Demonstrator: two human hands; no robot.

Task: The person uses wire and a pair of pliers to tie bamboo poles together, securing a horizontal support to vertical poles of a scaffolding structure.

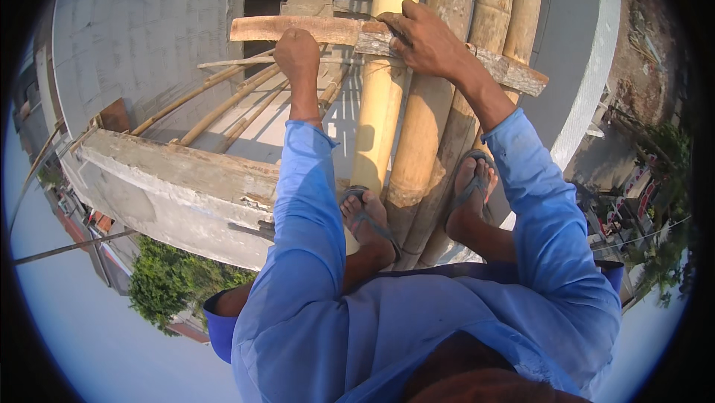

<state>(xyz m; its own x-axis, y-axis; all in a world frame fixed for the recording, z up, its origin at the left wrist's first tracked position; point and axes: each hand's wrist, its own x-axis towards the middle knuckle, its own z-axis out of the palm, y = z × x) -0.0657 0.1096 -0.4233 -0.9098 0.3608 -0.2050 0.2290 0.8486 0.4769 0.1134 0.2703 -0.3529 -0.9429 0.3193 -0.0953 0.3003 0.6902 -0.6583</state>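
Across several thick bamboo poles lies a length of rough wood, its left part a smooth reddish-brown plank (335, 29) and its right part a grey, flaky board (510, 71). Whether these are two pieces or one, I cannot tell. My left hand (298, 56) is closed at the plank's near edge, fingers curled under and partly hidden. Further right, my right hand (428, 38) grips the wood where the two surfaces meet, above a pale yellow bamboo pole (376, 116). A thin stick (238, 62) runs just below the plank.
My sandalled feet (369, 220) stand on the bamboo poles (421, 142). Left is a concrete ledge (179, 172) with thinner bamboo poles (231, 101) slanting behind it. Grey block walls (149, 38) rise on both sides. Trees (175, 276) and roofs show far below.
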